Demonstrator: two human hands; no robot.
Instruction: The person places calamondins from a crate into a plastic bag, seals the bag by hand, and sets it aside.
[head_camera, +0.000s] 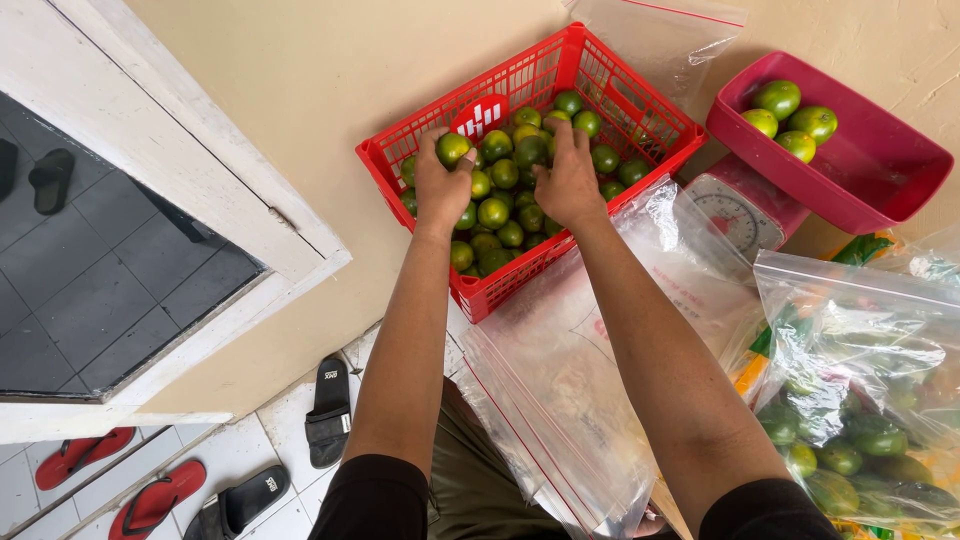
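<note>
A red plastic basket (420, 140) full of several green citrus fruits (508, 205) sits ahead of me. My left hand (440, 185) is inside it, fingers closed around one green fruit (452, 148). My right hand (568, 180) reaches into the pile beside it, fingers down among the fruits; whether it grips one is hidden. To the right, a red scale pan (880, 170) holding several green fruits (790, 115) rests on a dial kitchen scale (735, 215).
Clear zip bags (560, 390) lie stacked under my right forearm. A filled clear bag of green fruit (850, 440) sits at lower right. An empty bag (665, 35) leans on the wall. Sandals (328, 410) lie on the tiled floor at lower left, beside a doorway.
</note>
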